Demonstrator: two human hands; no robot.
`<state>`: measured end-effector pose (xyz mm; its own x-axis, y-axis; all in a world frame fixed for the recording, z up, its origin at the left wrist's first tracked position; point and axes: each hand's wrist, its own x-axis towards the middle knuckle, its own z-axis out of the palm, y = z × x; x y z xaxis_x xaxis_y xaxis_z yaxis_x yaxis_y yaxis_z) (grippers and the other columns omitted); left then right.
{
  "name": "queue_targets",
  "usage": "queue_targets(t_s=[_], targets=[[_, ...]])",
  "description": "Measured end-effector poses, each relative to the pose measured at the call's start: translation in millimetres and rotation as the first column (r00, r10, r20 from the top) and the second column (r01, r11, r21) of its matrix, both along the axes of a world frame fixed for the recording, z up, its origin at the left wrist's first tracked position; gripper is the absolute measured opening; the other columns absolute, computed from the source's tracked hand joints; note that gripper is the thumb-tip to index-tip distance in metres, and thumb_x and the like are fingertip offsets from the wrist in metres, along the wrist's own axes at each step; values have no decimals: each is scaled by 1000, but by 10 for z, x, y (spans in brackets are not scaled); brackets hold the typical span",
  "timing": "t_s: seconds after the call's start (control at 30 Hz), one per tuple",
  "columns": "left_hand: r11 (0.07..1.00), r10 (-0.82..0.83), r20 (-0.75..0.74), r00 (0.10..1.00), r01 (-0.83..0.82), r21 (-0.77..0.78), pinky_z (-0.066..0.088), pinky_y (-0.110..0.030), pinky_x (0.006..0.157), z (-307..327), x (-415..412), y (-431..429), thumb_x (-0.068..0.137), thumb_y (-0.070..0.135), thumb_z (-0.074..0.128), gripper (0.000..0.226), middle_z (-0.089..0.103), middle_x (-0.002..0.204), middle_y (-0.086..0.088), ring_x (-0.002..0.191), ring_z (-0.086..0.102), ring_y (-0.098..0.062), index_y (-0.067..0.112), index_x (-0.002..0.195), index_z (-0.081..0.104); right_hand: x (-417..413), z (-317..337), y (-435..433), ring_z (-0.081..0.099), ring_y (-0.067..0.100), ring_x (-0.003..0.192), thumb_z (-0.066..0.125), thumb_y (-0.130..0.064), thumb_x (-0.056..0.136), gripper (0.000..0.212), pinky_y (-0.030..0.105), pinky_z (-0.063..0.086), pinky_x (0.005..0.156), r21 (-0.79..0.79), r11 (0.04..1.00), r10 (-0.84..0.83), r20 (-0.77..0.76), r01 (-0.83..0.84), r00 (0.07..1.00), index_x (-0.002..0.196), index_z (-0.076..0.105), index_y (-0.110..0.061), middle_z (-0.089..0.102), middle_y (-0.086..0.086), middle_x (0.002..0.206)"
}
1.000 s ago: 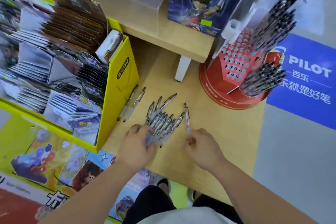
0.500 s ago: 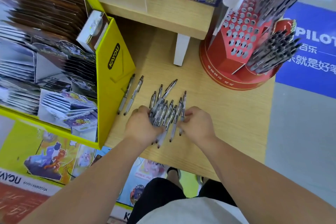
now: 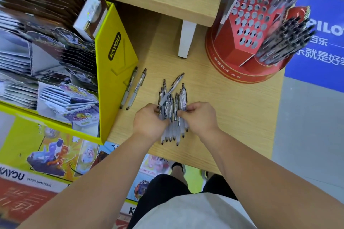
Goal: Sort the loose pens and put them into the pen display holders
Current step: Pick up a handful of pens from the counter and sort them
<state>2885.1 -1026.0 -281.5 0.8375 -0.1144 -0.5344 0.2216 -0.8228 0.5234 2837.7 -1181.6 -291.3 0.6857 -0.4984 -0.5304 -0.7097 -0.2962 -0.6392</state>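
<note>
Several clear pens with dark clips are gathered into one bunch (image 3: 173, 102) on the wooden table (image 3: 232, 113). My left hand (image 3: 149, 121) grips the bunch from its left side. Opposite it, my right hand (image 3: 200, 117) grips the same bunch from the right, fingers curled over the barrels. One pen (image 3: 172, 88) lies slanted across the top of the bunch. Two loose pens (image 3: 133, 88) lie side by side to the left, beside the yellow box. The red round pen display holder (image 3: 247, 29) stands at the back right, with rows of unfilled holes and clusters of dark pens (image 3: 284, 41) stuck in it.
A yellow KAYOU card display box (image 3: 113, 48) stands close on the left. A raised wooden shelf with a white leg (image 3: 186, 39) sits behind the pens. The table's right edge borders grey floor and a blue PILOT sign (image 3: 320, 42).
Both hands have drawn together, pushing the spread pens into one tight bunch. My right hand moved left with its single pen into the group. The view shifted closer.
</note>
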Motion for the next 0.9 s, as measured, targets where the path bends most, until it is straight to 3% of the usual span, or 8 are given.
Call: queue_targets(t_s=[0.07,0.2,0.33,0.43,0.5,0.57,0.67,0.9], targets=[[997,60,-23,998,-61,-48,55,-30,77,-5,-16,-11,73,26,87,42,68,85,6,85,67,-17,16,108,67,-6,-7,-18,63,4,73,85,-34,76,26,17,46,64,56,998,-15,-20,16,1000,94,77,-17,67,-12,78],[985,108,-24,994,-110,-130,44,-15,58,23,-75,-92,72,26,88,36,58,74,22,68,56,7,30,95,62,-28,1,10,66,10,71,83,-29,79,18,27,54,68,114,993,9,-31,-5,999,74,66,-28,68,-10,75],[967,147,-71,987,-158,-201,40,-5,48,59,-82,-128,75,19,87,39,56,73,22,58,56,14,36,80,52,-57,13,31,58,-5,63,82,-29,80,14,11,41,56,143,989,-24,-11,25,1000,83,70,-24,64,-17,73],[941,183,-169,968,-222,-255,43,-7,50,39,-84,-110,80,14,81,24,65,75,13,60,61,6,28,83,62,-78,36,67,57,-8,53,82,-26,81,14,10,41,53,216,975,-53,25,46,998,74,69,-27,66,-15,67],[921,197,-220,955,-257,-294,52,-20,59,27,-103,-98,82,10,76,15,72,80,5,71,69,-5,21,88,68,-90,64,83,55,-5,52,81,-23,82,15,17,45,56,263,964,-60,40,48,997,70,72,-26,67,-14,63],[901,206,-269,941,-289,-324,56,-28,70,30,-120,-82,85,7,75,17,74,90,-1,83,71,-15,17,98,70,-102,86,69,56,0,54,81,-21,82,18,19,45,55,298,953,-75,39,60,996,68,72,-26,68,-14,61],[851,224,-355,908,-359,-383,56,-24,73,27,-144,-57,89,4,73,28,75,101,-6,92,73,-18,12,116,68,-117,132,52,57,11,60,79,-18,85,14,24,45,56,371,926,-93,26,77,995,72,74,-22,73,5,72],[761,239,-484,842,-472,-445,59,-35,78,54,-157,-66,95,2,64,23,75,108,-13,94,74,-24,11,117,66,-138,220,44,61,11,67,76,-17,88,8,28,49,61,437,898,-64,15,51,998,84,78,-11,75,8,82]])
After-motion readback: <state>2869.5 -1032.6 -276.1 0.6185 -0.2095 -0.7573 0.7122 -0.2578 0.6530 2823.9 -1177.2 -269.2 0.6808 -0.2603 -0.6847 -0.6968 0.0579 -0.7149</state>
